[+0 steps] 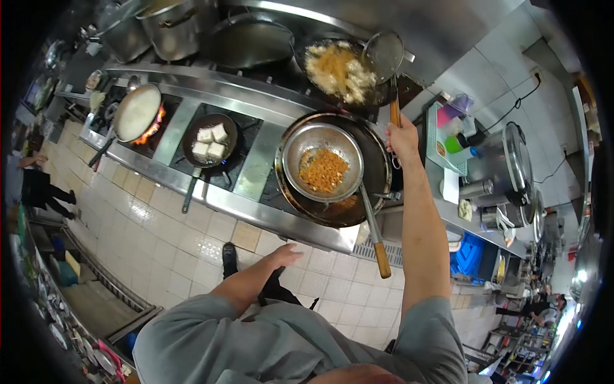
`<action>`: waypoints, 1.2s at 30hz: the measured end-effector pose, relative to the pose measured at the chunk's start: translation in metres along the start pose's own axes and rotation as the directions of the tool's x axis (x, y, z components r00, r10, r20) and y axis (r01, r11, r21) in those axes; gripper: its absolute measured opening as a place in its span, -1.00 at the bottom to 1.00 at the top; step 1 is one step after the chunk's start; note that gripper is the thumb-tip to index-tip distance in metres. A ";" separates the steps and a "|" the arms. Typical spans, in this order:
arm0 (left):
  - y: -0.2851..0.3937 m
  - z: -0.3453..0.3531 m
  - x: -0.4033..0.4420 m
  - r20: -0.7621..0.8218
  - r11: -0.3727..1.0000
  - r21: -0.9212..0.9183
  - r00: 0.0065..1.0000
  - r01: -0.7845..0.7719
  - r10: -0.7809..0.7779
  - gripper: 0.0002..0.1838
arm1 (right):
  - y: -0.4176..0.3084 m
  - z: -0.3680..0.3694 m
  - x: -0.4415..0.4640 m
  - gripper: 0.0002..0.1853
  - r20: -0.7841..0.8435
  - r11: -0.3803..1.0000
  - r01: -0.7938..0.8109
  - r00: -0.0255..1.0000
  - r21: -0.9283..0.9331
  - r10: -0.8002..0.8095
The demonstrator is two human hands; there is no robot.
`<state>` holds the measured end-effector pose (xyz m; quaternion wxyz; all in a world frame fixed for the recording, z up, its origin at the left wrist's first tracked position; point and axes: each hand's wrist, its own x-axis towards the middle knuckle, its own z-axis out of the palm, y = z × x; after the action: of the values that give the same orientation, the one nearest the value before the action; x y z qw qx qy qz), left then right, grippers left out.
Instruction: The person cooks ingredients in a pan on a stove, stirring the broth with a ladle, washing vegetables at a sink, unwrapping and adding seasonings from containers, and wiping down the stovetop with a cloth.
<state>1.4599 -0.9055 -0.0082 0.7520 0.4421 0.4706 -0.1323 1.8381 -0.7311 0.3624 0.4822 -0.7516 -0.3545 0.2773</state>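
My right hand [403, 137] is closed round the wooden handle of a round mesh skimmer [384, 55]. The skimmer's head is at the right rim of a wok of bubbling oil, where pale and golden pieces of frying food [340, 72] float. My left hand [286, 255] hangs in front of the stove edge, fingers loosely stretched, holding nothing. Between my hands, a metal strainer [295, 152] with golden-brown fried bits [324, 171] rests over a large dark pan [377, 144]. Its wooden-tipped handle [382, 259] sticks out toward me.
Left on the stove, a small frying pan [188, 142] holds several white blocks [211, 141]. Farther left, a pan of pale liquid [138, 113] sits over flames. Large pots [169, 32] line the back. A green basket [439, 148] and a steel cooker [499, 160] stand right.
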 end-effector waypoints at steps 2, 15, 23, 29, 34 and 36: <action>-0.059 -0.052 -0.008 -0.114 0.874 0.405 0.933 -0.269 0.340 -0.25 | -0.008 0.003 0.000 -0.74 0.042 1.000 0.002 0.999 0.028 -0.003; -0.417 -0.184 -0.385 -0.800 0.842 -0.528 0.397 -0.111 -0.449 -0.71 | 0.021 -0.027 0.044 -0.73 0.237 0.895 -0.100 0.971 0.434 -0.006; -0.361 -0.129 -0.365 -0.657 0.995 -0.094 0.749 0.031 -0.085 -0.54 | -0.001 -0.030 -0.026 -0.78 0.178 0.885 -0.067 0.984 0.461 -0.018; -0.289 -0.199 -0.343 -0.743 0.904 -0.420 0.601 -0.077 -0.293 -0.51 | -0.053 0.020 -0.089 -0.86 0.274 0.897 -0.132 0.962 0.421 0.013; -0.271 -0.232 -0.354 -0.815 0.890 -0.391 0.538 -0.236 -0.215 -0.41 | -0.071 0.069 -0.126 -0.83 0.265 0.939 -0.096 0.964 0.331 0.005; -0.284 -0.236 -0.352 -0.825 0.882 -0.388 0.528 -0.266 -0.203 -0.42 | -0.082 0.087 -0.135 -0.78 0.213 0.956 -0.065 0.977 0.287 0.002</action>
<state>0.9621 -0.9583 0.0897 0.5123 0.2626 0.7842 0.2314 1.6698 -0.7703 0.4148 0.5428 -0.6445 -0.3458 0.4128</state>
